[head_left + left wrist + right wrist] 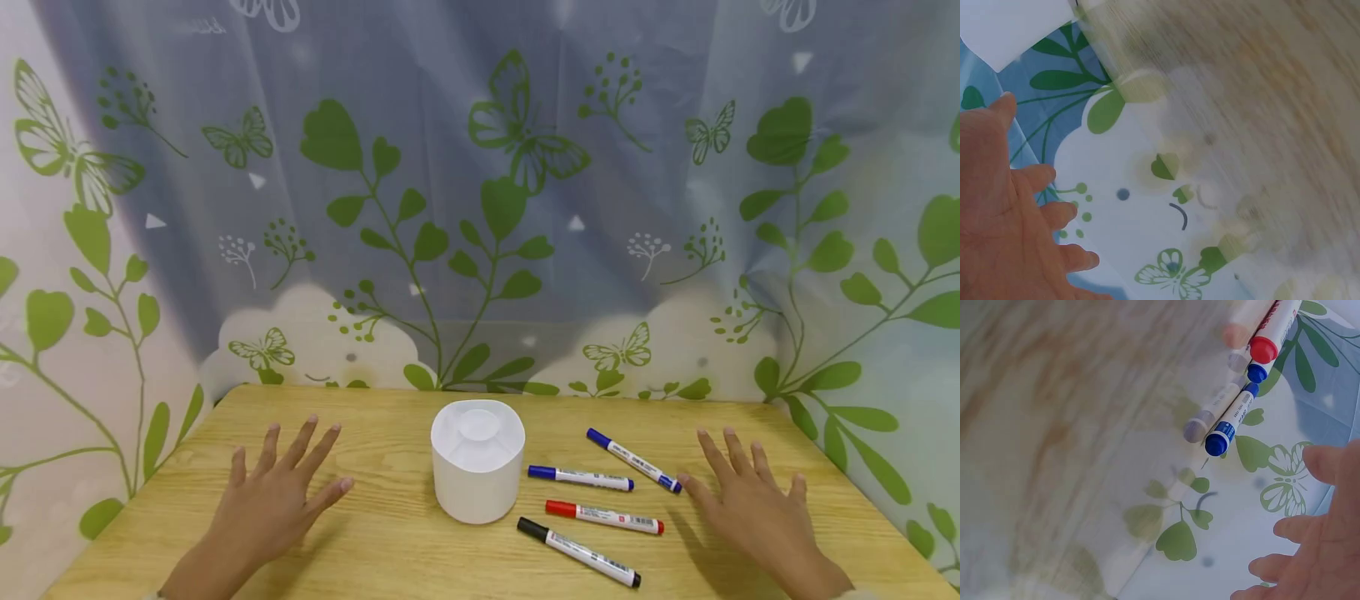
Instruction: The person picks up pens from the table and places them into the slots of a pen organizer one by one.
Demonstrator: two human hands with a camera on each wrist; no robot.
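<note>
- On the pale wood-grain tabletop [375, 517], a white, rounded, plastic-looking container [476, 492] is standing near the middle, between the two hands.
- Right of it, four white-barrelled markers are lying loose: a blue-capped marker [633, 460] slanting at the back, a second blue-capped marker [581, 477] just beside the container, a red-capped marker [604, 517], and a black-capped marker [579, 552] nearest the person.
- The left hand [273, 500] is holding nothing, its fingers spreading apart, palm down, left of the container.
- The right hand [757, 508] is likewise spreading its fingers around nothing; its thumb is appearing beside the back marker's end, though the right wrist view is showing a gap.
- Judging by the loose markers and unoccupied hands, the work is probably standing at its start: nothing is showing as done, and all handling is seemingly left.
- The container's wall is hiding part of its inside; the left wrist view is catching only a cut-off white corner.
- Blur and reflections are muddying both wrist views, the red-capped marker is partly covering another, and whether the palms are resting or hovering, I cannot tell.
</note>
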